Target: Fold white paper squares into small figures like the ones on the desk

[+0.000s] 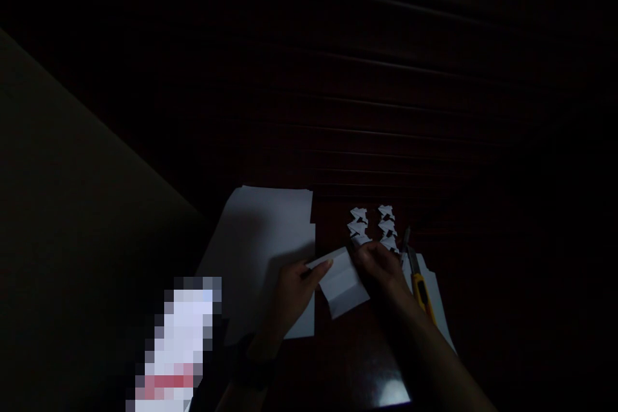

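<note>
A small white sheet of paper (344, 283) with fold creases across it is held above the dark table. My left hand (298, 286) pinches its left edge, thumb on top. At the sheet's upper right edge is my right hand (379, 265), fingers curled; dim light hides whether they grip the paper. Just beyond my right hand stand two columns of small folded white paper pieces (358, 228), several in all. A larger stack of white paper (270, 225) lies left of and partly under my left hand.
To the right, a yellow utility knife (423, 296) lies on more white paper (443, 306), beside a thin metallic tool (406, 241) I cannot identify. A pixelated bright patch (178, 341) covers the lower left. Dark wooden slats (376, 103) rise behind the table.
</note>
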A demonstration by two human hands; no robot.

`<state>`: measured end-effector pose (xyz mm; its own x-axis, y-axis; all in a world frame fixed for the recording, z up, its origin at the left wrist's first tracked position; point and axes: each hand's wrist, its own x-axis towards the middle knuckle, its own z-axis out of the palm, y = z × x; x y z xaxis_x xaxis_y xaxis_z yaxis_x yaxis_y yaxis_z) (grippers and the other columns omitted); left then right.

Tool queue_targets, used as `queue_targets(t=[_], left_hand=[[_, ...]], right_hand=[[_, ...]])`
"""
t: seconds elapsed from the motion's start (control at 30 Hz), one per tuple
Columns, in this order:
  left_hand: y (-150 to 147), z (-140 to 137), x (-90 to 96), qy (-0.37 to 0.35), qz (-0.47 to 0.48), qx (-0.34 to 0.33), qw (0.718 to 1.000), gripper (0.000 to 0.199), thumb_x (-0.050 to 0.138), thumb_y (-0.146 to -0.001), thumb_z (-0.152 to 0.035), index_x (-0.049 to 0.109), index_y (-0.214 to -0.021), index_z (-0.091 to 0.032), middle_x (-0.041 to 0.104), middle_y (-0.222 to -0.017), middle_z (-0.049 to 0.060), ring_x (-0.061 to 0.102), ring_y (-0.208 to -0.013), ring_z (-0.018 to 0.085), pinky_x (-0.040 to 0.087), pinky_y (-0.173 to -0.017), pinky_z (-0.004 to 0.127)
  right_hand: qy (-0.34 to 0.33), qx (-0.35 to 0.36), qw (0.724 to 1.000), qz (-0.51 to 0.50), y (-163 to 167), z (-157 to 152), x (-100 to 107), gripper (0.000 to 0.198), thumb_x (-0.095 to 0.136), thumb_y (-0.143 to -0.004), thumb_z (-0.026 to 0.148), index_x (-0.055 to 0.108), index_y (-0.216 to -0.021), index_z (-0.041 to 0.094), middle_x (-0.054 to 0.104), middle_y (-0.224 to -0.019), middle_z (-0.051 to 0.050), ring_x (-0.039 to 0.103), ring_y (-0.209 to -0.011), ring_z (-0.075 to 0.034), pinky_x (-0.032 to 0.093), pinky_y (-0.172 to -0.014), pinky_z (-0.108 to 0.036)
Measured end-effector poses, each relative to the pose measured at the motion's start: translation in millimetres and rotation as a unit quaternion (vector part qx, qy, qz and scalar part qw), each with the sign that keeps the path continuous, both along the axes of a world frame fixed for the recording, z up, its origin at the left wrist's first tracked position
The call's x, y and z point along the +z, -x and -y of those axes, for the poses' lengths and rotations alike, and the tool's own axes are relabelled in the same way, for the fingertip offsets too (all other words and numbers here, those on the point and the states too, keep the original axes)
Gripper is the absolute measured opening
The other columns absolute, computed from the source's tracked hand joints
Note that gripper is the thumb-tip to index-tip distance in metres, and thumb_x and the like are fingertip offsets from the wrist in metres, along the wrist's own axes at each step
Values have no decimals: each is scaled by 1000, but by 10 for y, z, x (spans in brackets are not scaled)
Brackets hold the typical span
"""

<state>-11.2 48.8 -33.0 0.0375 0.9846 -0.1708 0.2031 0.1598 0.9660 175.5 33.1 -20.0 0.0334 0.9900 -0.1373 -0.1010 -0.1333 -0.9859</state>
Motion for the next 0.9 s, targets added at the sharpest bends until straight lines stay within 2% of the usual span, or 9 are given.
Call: queue_targets(t=[0.1,0.2,0.3,0.43,0.67,0.9], left_hand=[[-25,26,-4,9,28,-35,999,30,63,-75,-42,70,-62,-15,66,-55,1,59,-50,16,42,-43,21],[-15,31,-14,13,33,-49,998,35,58,-78,-44,68,-60,-15,64,-54,1,58,-50,15,41,-44,21],[-1,20,-30,7,22,-41,999,42,55,-80,-47,61,-53,-15,61,-50,0,56,-48,14,39,-44,20],[-10,8,-53,25,37,-29,999,43,55,-79,-49,58,-53,-16,58,-49,-1,54,-46,13,38,-42,20],[-15,-4,-34,19,66,-71,995,36,56,-79,-47,64,-65,-16,61,-56,0,58,-52,15,43,-45,21],[-27,8,-15,46,94,-70,992,37,54,-79,-50,65,-68,-17,62,-56,0,59,-50,15,47,-44,22]], right_hand=[[23,38,999,32,16,-9,-60,39,75,-67,31,58,-101,21,66,-75,-1,62,-68,-18,46,-58,-26],[38,72,995,58,2,-12,-104,30,75,-67,32,64,-91,18,65,-67,0,59,-60,-15,44,-54,-25],[43,82,994,54,-13,-10,-120,28,75,-67,33,66,-87,16,66,-68,-1,59,-59,-14,43,-54,-24],[51,64,996,34,-7,-12,-110,32,76,-65,34,66,-89,16,66,-66,0,59,-57,-14,43,-53,-24],[59,-1,998,1,4,-38,-109,37,75,-67,37,62,-95,17,69,-71,-2,62,-60,-17,46,-55,-27],[52,7,999,-2,2,-39,-105,40,74,-68,40,61,-98,17,70,-75,-4,65,-68,-20,49,-62,-31]])
